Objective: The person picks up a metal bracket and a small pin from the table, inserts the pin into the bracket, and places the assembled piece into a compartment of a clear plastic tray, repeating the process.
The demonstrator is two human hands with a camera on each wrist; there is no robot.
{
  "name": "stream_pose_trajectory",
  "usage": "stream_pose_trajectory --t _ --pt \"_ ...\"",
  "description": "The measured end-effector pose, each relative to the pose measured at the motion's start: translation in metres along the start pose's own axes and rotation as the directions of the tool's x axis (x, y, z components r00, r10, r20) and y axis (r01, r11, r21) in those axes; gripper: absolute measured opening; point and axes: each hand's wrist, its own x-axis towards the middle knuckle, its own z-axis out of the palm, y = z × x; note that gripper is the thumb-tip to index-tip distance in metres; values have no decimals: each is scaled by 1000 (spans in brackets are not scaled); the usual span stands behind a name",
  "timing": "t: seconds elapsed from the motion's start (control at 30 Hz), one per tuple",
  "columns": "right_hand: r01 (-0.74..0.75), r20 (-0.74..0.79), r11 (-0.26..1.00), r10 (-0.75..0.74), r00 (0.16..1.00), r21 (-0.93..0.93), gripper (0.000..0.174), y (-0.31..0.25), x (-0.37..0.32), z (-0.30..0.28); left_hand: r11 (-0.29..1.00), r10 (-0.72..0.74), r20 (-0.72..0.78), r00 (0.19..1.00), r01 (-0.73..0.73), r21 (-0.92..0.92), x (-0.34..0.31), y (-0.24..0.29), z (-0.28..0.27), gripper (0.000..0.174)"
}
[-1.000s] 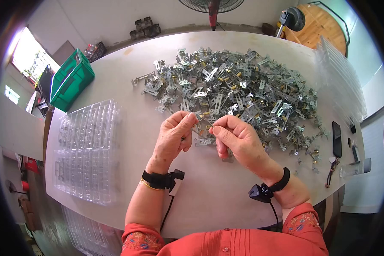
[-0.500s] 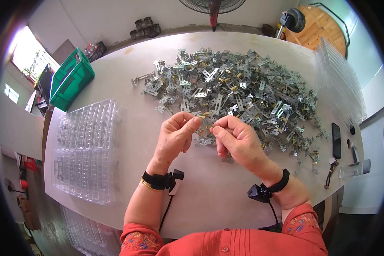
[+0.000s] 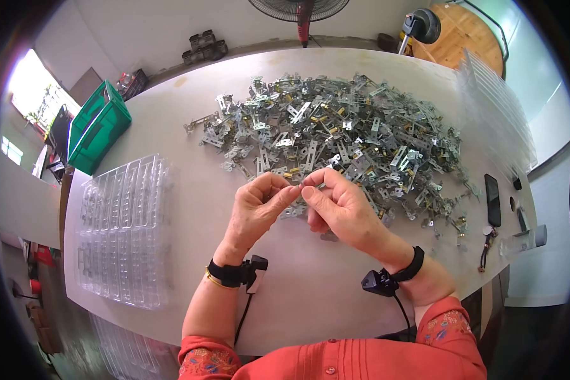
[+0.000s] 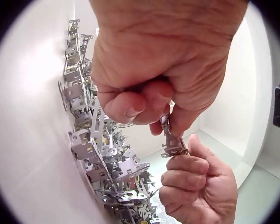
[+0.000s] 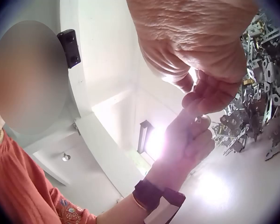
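Near the front of a large heap of small metal brackets (image 3: pixel 351 126), both hands meet at the fingertips. My left hand (image 3: pixel 252 212) pinches one end of a small metal bracket (image 4: pixel 172 142) between thumb and fingers, its other fingers curled under. The right hand (image 3: pixel 345 209) grips the other end of that bracket; in the left wrist view its curled fingers (image 4: pixel 182 179) sit just below the bracket's wider part. From the head view the piece is mostly hidden by the fingers. The right wrist view shows the two hands overlapping, with the bracket barely visible.
Clear plastic compartment trays (image 3: pixel 123 231) lie at the left of the table (image 3: pixel 297 304), by a green crate (image 3: pixel 99 130). More clear trays (image 3: pixel 497 114) stand at the right. A phone (image 3: pixel 493 200), a watch (image 3: pixel 486 247) and a small bottle (image 3: pixel 522 240) lie near the right edge.
The left hand has moved right, toward the right hand, and their fingertips now meet around the bracket. The right hand keeps its pinch. The head view has shifted slightly.
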Motion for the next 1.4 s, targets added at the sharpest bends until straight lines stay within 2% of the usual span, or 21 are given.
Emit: stream_pose_trajectory --t 0.13,0.2,0.23,0.27,0.3,0.33,0.37,0.4,0.43,0.47,0.5,0.53,0.57,0.63,0.67,0.73,0.97,1.2,1.4 --pt "19 -38 996 -22 999 -83 20 0 0 -3 999 43 -3 999 -43 23 -2 -1 4 19" --pt "98 -81 933 -134 988 -347 16 3 1 -5 998 57 2 998 -57 40 -2 -2 4 19" --pt "99 -80 933 -134 988 -346 16 5 2 -5 996 70 8 997 -71 54 -2 -4 4 19" --pt "230 -97 869 -300 949 -439 15 8 3 -4 996 70 8 997 -71 55 0 -11 4 19" --pt "344 -96 776 -458 884 -529 13 10 4 -4 977 188 37 982 -191 91 4 -16 5 18" --pt "344 -98 776 -458 883 -529 13 11 5 -4 943 302 69 951 -308 123 6 -20 5 17" --pt "390 -125 782 -504 854 -486 12 11 6 -4 943 302 71 951 -309 123 4 -21 5 17" --pt "437 -154 783 -546 823 -442 11 11 7 -4 973 218 65 974 -222 67 1 -13 7 16" --pt "437 -154 783 -546 823 -442 11 9 6 -4 991 131 63 989 -132 10 -1 -8 8 16" --pt "391 -194 861 -466 863 -325 10 3 3 -4 991 131 61 989 -132 10 -1 -8 6 16" --pt "337 -224 920 -379 898 -202 10 -3 0 -5 990 76 36 996 -71 -120 0 -9 3 16" --pt "264 -211 951 -294 932 -161 11 -8 -2 -6 969 19 21 1000 -13 -249 1 -9 -1 17" --pt "265 -213 951 -296 931 -161 11 -8 -2 -6 969 20 24 1000 -14 -247 2 -9 -3 17" --pt "228 -142 970 -238 961 -82 11 -6 0 -4 900 -38 -25 999 23 -434 3 -11 -6 21" --pt "228 -144 970 -238 961 -82 11 -2 1 -4 890 -42 -31 999 23 -456 4 -12 -7 23" --pt "200 -125 964 -223 967 -172 12 8 4 -4 875 -48 -26 998 30 -483 4 -12 -7 23" --pt "181 -106 965 -203 973 -187 13 9 5 -2 825 -75 -3 997 60 -561 4 -13 -6 20" --pt "155 -101 972 -174 980 -177 14 10 5 -4 840 -68 -8 998 53 -541 3 -11 -5 20" --pt "150 -101 971 -171 980 -186 15 10 5 -3 879 12 19 1000 -2 -476 5 -17 -9 19"
